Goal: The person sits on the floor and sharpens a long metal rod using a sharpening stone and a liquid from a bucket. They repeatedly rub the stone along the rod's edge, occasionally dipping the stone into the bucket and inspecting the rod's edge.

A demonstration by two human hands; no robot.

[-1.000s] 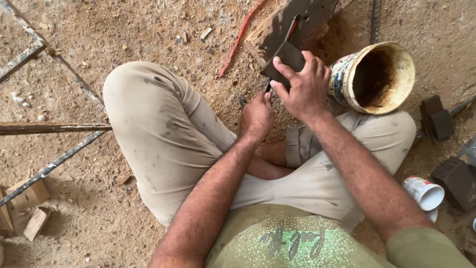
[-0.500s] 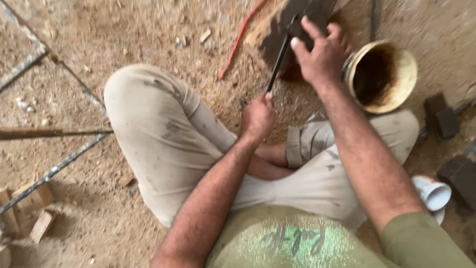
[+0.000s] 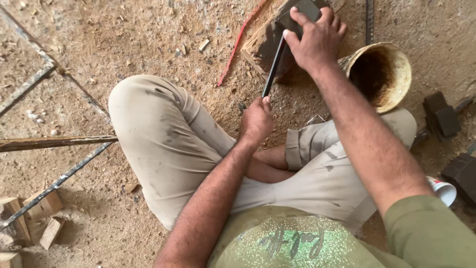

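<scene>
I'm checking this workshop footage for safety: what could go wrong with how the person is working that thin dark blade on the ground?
1. The left hand grips the thin dark metal blade at its very end, close to the person's crossed legs; a slip could cut hand or leg.
2. The right hand presses the dark flat block with fingers beside the blade, so they could be nicked.
3. The worn yellow bucket sits beside the right forearm and might be knocked.
</scene>
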